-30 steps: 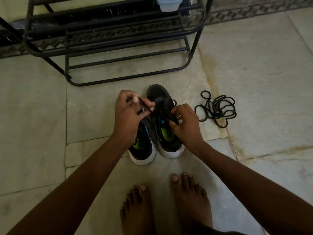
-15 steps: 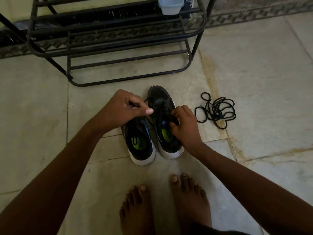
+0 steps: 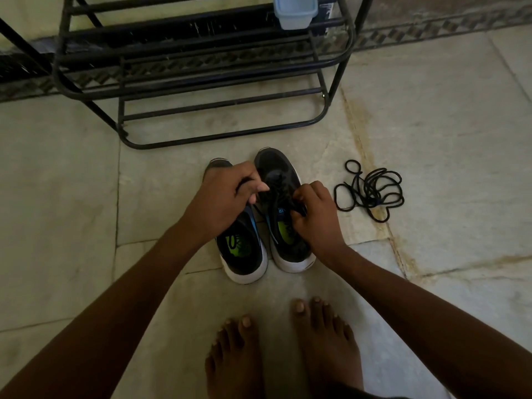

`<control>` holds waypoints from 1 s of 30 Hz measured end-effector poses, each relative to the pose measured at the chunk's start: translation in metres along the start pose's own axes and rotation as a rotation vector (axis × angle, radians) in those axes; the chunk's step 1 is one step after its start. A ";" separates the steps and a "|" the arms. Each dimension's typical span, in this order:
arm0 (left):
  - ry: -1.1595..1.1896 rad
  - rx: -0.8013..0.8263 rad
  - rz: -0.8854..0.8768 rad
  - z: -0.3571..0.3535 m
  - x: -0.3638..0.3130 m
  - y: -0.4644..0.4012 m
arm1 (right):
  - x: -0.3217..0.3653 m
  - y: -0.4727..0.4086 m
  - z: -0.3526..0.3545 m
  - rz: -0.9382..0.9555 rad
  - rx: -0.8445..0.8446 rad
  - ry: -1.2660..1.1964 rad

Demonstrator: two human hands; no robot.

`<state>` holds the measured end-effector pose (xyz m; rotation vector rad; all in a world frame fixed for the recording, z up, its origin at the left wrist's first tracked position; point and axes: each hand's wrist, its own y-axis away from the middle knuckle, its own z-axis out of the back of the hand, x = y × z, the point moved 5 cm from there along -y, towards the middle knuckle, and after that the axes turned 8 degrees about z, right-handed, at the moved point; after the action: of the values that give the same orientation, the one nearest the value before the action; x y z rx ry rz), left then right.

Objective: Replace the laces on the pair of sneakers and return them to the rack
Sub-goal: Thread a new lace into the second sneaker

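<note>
Lace [image 3: 283,194] on right sneaker [image 3: 283,208], centre floor with rack [image 3: 201,67] at 12 o'clock, is pinched by left hand [image 3: 221,203] and right hand [image 3: 315,214]; both ends should be pulled evenly, slack kept off spare laces [image 3: 370,191] at 3 o'clock.

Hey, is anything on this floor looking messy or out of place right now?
Only the loose black lace, lying in a tangled heap on the tile right of the sneakers, apart from them. The floor also shows a brownish stain along the tile joint there.
</note>
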<state>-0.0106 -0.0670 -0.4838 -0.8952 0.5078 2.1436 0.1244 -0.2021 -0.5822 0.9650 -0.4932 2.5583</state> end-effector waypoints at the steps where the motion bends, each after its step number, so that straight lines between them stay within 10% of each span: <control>1: -0.053 -0.001 0.004 0.000 0.000 0.001 | 0.000 0.000 0.000 0.006 0.003 0.008; 9: -0.089 0.317 0.375 -0.013 0.009 0.019 | -0.001 0.001 -0.001 0.016 0.002 0.039; 14: 0.005 0.089 0.432 0.002 0.010 0.011 | 0.001 -0.001 -0.001 0.021 0.006 0.050; 18: -0.393 -0.127 0.291 0.003 0.025 -0.014 | 0.000 -0.001 0.000 0.012 0.009 0.048; 24: -0.772 0.104 0.278 -0.024 0.047 -0.042 | 0.001 -0.001 -0.001 0.010 0.026 0.034; 30: -0.505 -0.004 0.277 -0.022 0.040 -0.046 | 0.001 -0.003 0.001 0.014 0.028 0.021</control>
<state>0.0148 -0.0313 -0.5311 -0.2679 0.3817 2.5063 0.1256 -0.2000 -0.5807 0.9466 -0.4609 2.5919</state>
